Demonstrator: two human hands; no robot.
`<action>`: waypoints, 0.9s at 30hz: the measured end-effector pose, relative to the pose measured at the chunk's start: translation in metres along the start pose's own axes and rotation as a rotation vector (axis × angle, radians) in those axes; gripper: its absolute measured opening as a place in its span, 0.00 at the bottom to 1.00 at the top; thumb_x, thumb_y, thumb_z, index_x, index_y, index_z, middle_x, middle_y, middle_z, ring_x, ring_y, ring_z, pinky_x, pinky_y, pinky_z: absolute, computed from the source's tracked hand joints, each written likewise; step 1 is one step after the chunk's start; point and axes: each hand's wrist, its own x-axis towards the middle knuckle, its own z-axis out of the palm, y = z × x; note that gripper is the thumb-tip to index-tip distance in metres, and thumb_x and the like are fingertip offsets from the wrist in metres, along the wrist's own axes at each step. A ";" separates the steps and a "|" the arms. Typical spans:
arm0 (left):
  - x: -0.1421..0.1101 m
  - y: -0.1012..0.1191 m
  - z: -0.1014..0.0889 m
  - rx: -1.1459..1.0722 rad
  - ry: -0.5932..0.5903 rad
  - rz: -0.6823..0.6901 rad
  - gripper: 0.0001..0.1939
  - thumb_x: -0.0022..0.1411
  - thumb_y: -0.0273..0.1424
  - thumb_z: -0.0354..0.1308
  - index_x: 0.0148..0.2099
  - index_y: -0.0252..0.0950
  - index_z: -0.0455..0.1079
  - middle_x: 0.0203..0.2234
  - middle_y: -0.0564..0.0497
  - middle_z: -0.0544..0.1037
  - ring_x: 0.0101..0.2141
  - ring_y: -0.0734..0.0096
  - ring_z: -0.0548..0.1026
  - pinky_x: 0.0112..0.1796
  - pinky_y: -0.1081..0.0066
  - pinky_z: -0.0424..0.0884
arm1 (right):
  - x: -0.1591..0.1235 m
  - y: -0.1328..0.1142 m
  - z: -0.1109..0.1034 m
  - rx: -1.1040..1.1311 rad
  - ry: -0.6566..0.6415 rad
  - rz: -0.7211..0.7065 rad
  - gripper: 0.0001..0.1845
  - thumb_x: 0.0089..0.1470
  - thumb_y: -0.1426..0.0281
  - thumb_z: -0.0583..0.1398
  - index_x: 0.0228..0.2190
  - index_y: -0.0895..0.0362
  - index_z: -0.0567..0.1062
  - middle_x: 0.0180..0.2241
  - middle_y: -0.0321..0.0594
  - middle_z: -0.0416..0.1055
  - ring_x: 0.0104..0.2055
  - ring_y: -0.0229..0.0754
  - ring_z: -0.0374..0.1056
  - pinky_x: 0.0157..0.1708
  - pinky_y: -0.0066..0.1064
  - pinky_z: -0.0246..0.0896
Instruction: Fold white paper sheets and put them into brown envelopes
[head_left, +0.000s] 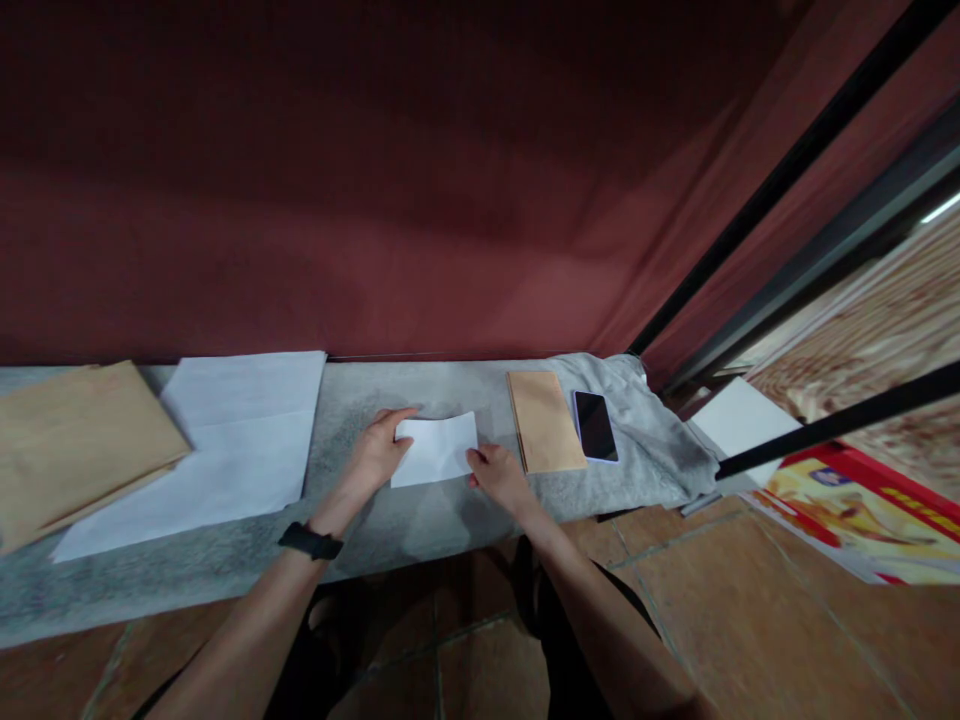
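A small white sheet of paper (435,450) with a faint crease is held between both hands over the grey cloth. My left hand (381,447) pinches its left edge, thumb on top, with a dark band on the wrist. At the lower right edge, my right hand (499,472) grips the paper between thumb and curled fingers. Just right of that hand lies a brown paper envelope or folded sheet (547,422), and beside it a phone (596,427) with a dark screen. Large white sheets (251,435) lie to the left, partly beneath a stack of brown paper (82,445).
The grey cloth (420,530) covers a long narrow bench against a dark red wall (375,200). Black bars (840,425) stand at the right end. Beyond them are a white board (742,425) and a red and yellow box (862,510) above the tiled floor (735,610).
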 end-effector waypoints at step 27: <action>-0.076 0.037 0.079 0.479 -0.195 0.428 0.33 0.69 0.36 0.48 0.72 0.31 0.51 0.70 0.36 0.56 0.70 0.52 0.48 0.68 0.45 0.44 | -0.013 0.000 0.018 -0.397 0.256 -0.442 0.26 0.71 0.62 0.46 0.62 0.61 0.66 0.61 0.53 0.66 0.65 0.51 0.60 0.64 0.45 0.53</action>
